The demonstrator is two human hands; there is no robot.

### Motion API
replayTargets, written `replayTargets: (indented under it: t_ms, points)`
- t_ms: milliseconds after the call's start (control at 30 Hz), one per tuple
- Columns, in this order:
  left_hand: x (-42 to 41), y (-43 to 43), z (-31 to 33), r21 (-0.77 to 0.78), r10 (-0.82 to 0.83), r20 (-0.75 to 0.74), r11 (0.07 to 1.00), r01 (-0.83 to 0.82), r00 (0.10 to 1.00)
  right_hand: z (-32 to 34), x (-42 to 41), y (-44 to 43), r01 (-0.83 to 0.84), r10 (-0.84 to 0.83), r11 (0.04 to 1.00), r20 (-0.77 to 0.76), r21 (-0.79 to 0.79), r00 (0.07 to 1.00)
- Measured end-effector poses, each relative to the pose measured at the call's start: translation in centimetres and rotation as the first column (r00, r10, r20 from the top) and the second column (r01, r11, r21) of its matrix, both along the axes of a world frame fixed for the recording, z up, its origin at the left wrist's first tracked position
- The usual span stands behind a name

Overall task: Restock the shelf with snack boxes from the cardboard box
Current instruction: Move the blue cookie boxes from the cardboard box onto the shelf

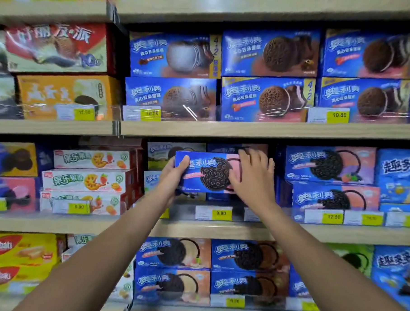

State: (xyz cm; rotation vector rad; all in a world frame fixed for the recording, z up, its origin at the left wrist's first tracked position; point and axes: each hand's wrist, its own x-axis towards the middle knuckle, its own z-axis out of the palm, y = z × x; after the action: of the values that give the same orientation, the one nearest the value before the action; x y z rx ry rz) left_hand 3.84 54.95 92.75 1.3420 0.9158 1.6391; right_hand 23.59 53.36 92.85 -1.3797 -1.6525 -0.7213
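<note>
While the box (pixel 207 171) hangs between both hands, in front of the gap on the shelf (pixel 190 227): left hand (pixel 175 174) grips its left end, thumb on the face. Right hand (pixel 253 174) lies spread flat on the right end, pressing, not gripping. Keep it level and face out, then push straight back, away from the palms, flush with the stack (pixel 332 178) just right of the right hand. Stock behind the hands is mostly hidden. Count: one box held, two matching boxes in that stack. Cardboard box not in view.
</note>
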Motion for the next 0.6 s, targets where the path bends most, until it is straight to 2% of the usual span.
replayTargets:
  t_ms: [67,133,200,267,433,500,600]
  points:
    - [0.4,0.7,0.3,0.018,0.012,0.035,1.0,-0.013,0.999,-0.6,0.6,0.1,-0.005,-0.012,0.99,-0.119,-0.141,0.993]
    - [1.1,1.4,0.7,0.025,0.017,0.086,0.999,-0.02,0.996,-1.0,1.2,0.5,-0.078,0.014,0.975,-0.289,-0.21,0.957]
    - [2.0,2.4,0.8,0.025,0.024,0.141,0.999,-0.027,0.99,-1.3,1.7,1.2,-0.258,0.133,0.945,-0.485,-0.201,0.864]
    - [2.9,3.3,1.0,0.032,0.053,0.17,0.998,-0.059,0.984,-1.6,1.9,2.0,-0.398,0.229,0.905,-0.616,-0.151,0.754]
    - [4.4,5.4,1.5,-0.031,0.156,0.094,0.988,-0.154,0.983,-1.7,2.3,4.2,-0.403,0.202,0.909,-0.732,-0.106,0.65]
    - [4.9,6.2,1.6,-0.056,0.15,0.064,0.988,-0.146,0.987,-1.8,2.8,5.6,-0.368,0.151,0.921,-0.754,-0.126,0.639]
    - [5.5,7.1,1.5,-0.047,0.153,-0.072,0.987,-0.157,0.986,-2.0,3.5,7.2,-0.329,0.095,0.932,-0.776,-0.151,0.624]
